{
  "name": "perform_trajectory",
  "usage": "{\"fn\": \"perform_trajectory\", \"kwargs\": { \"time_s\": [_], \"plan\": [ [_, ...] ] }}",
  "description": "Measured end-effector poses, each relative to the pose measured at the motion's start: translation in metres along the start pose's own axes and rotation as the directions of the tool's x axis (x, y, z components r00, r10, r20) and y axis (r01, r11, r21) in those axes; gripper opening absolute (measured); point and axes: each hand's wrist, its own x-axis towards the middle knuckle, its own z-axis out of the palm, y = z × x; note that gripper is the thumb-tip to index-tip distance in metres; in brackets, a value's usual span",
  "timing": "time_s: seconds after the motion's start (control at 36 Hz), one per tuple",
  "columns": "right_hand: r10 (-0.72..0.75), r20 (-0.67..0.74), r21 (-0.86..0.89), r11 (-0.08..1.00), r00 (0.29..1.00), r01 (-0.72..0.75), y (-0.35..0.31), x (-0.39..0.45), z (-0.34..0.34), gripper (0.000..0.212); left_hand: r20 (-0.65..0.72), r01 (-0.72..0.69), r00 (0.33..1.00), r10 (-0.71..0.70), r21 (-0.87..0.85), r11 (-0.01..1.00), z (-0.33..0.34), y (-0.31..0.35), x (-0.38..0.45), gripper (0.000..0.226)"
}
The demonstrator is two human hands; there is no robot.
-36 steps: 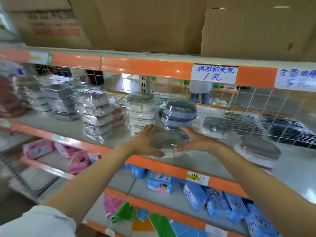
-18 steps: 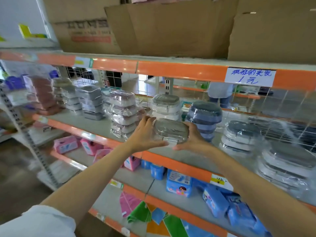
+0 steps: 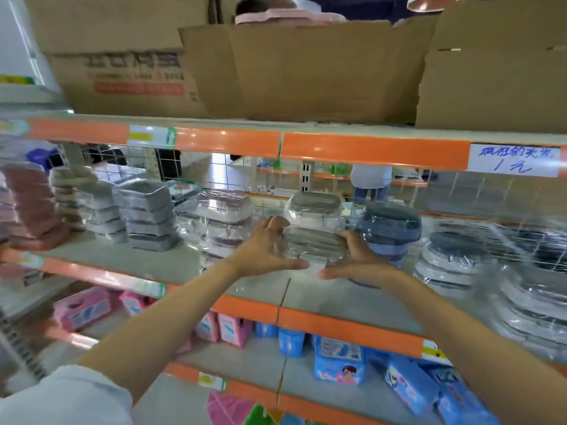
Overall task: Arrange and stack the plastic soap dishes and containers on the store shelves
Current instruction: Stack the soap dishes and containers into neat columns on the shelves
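- Wrapped grey soap dish [image 3: 313,245] sits at frame centre, clasped from both sides above the middle shelf [image 3: 352,297]; whether it rests on anything cannot be told
- Left hand [image 3: 265,248] grips its left end, thumb underneath; right hand [image 3: 357,257] grips the right end
- Directly behind stands a stack of white-grey dishes [image 3: 314,210]; a blue stack [image 3: 388,231] is just right, a pinkish stack [image 3: 222,222] just left
- Risk: slick film could let the dish slip; an off-centre placement might topple the stack into its neighbours
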Motion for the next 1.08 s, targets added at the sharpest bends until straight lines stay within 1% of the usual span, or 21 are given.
{"fn": "perform_trajectory", "kwargs": {
  "time_s": [0.11, 0.17, 0.22, 0.33, 0.42, 0.5, 0.53, 0.58, 0.64, 0.69, 0.75, 0.81, 0.92, 0.97, 1.03, 1.06, 1.08],
  "plan": [
    [0.046, -0.055, 0.158, 0.987, 0.997, -0.037, -0.01, -0.004, 0.0, 0.118, -0.052, -0.054, 0.997, 0.05, -0.075, 0.996, -0.006, -0.003, 0.004, 0.096],
    [0.044, -0.086, 0.22, 0.975, 0.995, -0.024, -0.015, -0.008, -0.003, 0.101, -0.106, -0.053, 0.994, 0.042, -0.113, 0.992, -0.006, -0.003, 0.008, 0.096],
    [0.037, -0.123, 0.281, 0.96, 0.992, -0.001, -0.019, -0.01, -0.008, 0.092, -0.151, -0.068, 0.987, 0.048, -0.131, 0.989, -0.005, -0.002, 0.012, 0.096],
    [0.026, -0.261, 0.282, 0.958, 0.965, 0.051, -0.03, -0.014, -0.013, 0.086, -0.21, -0.102, 0.976, 0.054, -0.228, 0.968, -0.004, -0.002, 0.021, 0.102],
    [0.047, -0.358, 0.257, 0.965, 0.933, 0.05, -0.035, -0.014, -0.012, 0.074, -0.225, -0.095, 0.974, 0.025, -0.308, 0.947, 0.0, -0.003, 0.024, 0.096],
    [0.044, -0.418, 0.244, 0.968, 0.907, 0.065, -0.035, -0.009, -0.007, 0.067, -0.234, -0.087, 0.972, -0.015, -0.421, 0.903, 0.007, -0.008, 0.029, 0.091],
    [0.037, -0.439, 0.252, 0.964, 0.898, 0.084, -0.037, -0.007, -0.006, 0.067, -0.229, -0.083, 0.973, -0.031, -0.471, 0.878, 0.008, -0.008, 0.031, 0.093],
    [0.045, -0.45, 0.281, 0.955, 0.892, 0.093, -0.038, -0.004, -0.006, 0.073, -0.229, -0.081, 0.972, -0.055, -0.545, 0.834, 0.008, -0.007, 0.036, 0.098],
    [0.059, -0.454, 0.324, 0.94, 0.889, 0.103, -0.04, 0.0, -0.01, 0.076, -0.242, -0.073, 0.967, -0.081, -0.567, 0.82, 0.008, -0.005, 0.044, 0.095],
    [0.075, -0.43, 0.377, 0.921, 0.9, 0.103, -0.044, 0.004, -0.014, 0.077, -0.25, -0.052, 0.962, -0.114, -0.574, 0.817, 0.008, -0.004, 0.05, 0.095],
    [0.091, -0.428, 0.379, 0.921, 0.899, 0.087, -0.045, 0.01, -0.018, 0.084, -0.259, -0.043, 0.955, -0.144, -0.602, 0.798, 0.009, -0.004, 0.057, 0.096],
    [0.1, -0.441, 0.345, 0.936, 0.892, 0.066, -0.047, 0.016, -0.02, 0.089, -0.255, -0.017, 0.95, -0.182, -0.623, 0.782, 0.009, -0.006, 0.063, 0.088],
    [0.112, -0.455, 0.355, 0.933, 0.884, 0.064, -0.049, 0.029, -0.02, 0.08, -0.254, 0.009, 0.951, -0.176, -0.548, 0.837, 0.013, -0.023, 0.078, 0.069],
    [0.096, -0.455, 0.348, 0.934, 0.885, 0.077, -0.047, 0.036, -0.019, 0.081, -0.263, 0.019, 0.947, -0.183, -0.522, 0.852, 0.013, -0.028, 0.084, 0.05],
    [0.08, -0.444, 0.31, 0.948, 0.892, 0.07, -0.048, 0.041, -0.018, 0.082, -0.279, 0.02, 0.944, -0.178, -0.489, 0.872, 0.01, -0.028, 0.088, 0.022],
    [0.075, -0.445, 0.287, 0.956, 0.893, 0.063, -0.048, 0.043, -0.018, 0.082, -0.287, 0.014, 0.942, -0.176, -0.489, 0.872, 0.01, -0.028, 0.09, 0.015],
    [0.07, -0.452, 0.272, 0.96, 0.889, 0.062, -0.048, 0.047, -0.018, 0.081, -0.3, 0.0, 0.938, -0.172, -0.499, 0.866, 0.01, -0.028, 0.092, 0.017]
  ]
}}
